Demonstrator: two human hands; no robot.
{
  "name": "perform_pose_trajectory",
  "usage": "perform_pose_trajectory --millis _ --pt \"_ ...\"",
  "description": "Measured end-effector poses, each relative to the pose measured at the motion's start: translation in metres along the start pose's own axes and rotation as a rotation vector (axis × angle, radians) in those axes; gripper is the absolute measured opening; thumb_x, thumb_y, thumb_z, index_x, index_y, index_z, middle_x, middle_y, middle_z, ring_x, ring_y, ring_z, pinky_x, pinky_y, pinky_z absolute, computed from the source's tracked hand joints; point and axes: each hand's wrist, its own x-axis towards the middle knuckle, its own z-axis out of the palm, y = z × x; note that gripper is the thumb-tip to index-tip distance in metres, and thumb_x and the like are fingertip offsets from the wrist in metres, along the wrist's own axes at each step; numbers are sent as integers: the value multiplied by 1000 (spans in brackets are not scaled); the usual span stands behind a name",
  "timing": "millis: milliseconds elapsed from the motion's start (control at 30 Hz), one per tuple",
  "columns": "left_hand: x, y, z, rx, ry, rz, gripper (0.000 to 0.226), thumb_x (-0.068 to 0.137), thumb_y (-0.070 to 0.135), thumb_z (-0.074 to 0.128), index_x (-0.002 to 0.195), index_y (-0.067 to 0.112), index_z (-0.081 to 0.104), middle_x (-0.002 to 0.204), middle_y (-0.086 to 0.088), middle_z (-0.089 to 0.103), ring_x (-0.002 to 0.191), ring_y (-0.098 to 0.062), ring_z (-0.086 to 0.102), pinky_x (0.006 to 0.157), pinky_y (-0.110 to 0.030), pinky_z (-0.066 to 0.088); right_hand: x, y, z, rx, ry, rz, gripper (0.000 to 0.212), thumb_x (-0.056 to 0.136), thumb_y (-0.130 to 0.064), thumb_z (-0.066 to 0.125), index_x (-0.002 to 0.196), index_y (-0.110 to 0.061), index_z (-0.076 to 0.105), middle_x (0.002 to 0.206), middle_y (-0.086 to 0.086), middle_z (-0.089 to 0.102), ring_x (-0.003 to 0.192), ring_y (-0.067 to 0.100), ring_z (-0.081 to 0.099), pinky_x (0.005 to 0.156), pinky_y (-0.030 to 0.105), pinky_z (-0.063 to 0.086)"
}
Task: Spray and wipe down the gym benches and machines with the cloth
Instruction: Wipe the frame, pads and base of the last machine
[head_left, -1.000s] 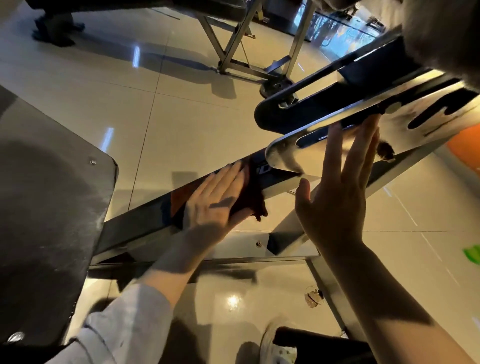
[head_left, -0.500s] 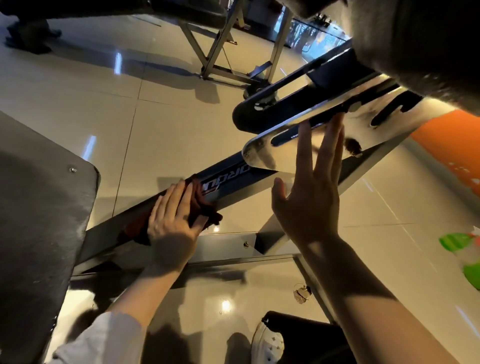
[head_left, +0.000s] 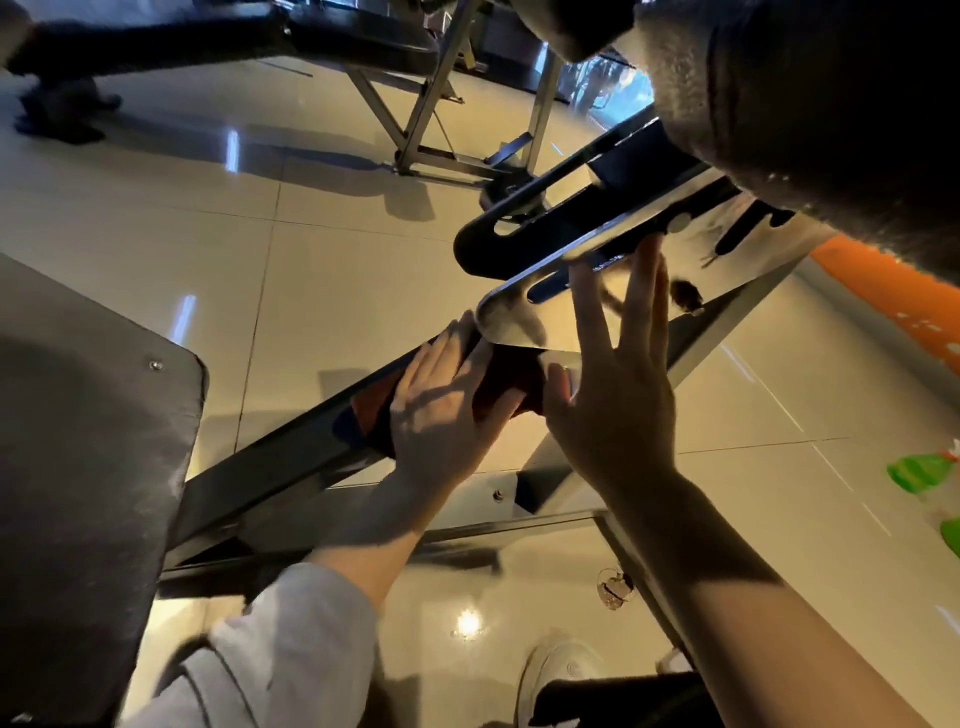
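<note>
My left hand (head_left: 441, 410) lies flat, fingers straight, pressing a dark red cloth (head_left: 506, 382) onto the slanted black frame beam (head_left: 280, 457) of the bench. Most of the cloth is hidden under the palm. My right hand (head_left: 618, 389) is spread open with its fingertips against the shiny slotted metal bracket (head_left: 519, 317) just above the cloth. The green spray bottle (head_left: 924, 473) lies on the floor at the right edge, apart from both hands.
A dark padded seat (head_left: 78, 467) fills the left side. A grey padded roller (head_left: 831, 104) hangs at the top right. Another bench on a steel frame (head_left: 431, 104) stands behind. My white shoe (head_left: 556, 680) is at the bottom. The floor is glossy tile (head_left: 337, 286).
My left hand has slid the cloth up the beam toward the metal bracket, after a stroke down it half a second ago. The right hand stays against the bracket.
</note>
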Motion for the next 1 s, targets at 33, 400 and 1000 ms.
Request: perform_pose_trajectory --millis 33,400,1000 --pt "-3 -16 -5 46 80 104 65 97 58 35 137 9 52 140 -14 53 130 -27 49 110 -35 33 -1 3 0 -8 -3 -11 79 83 -18 59 153 -22 22 160 11 1 146 32 2 78 27 50" --pt "-54 -123 -1 237 274 56 67 97 56 38 137 3 50 138 -18 54 125 -35 53 106 -49 40 -1 0 7 -70 8 18 87 78 -5 67 153 -18 24 159 21 6 146 35 -2 81 7 32" --pt "14 -34 33 210 327 428 56 96 50 49 138 15 38 130 -24 58 120 -37 57 100 -51 48 -2 0 12 -88 10 9 86 77 -31 73 149 -19 28 157 26 10 145 44 7 95 38 40"
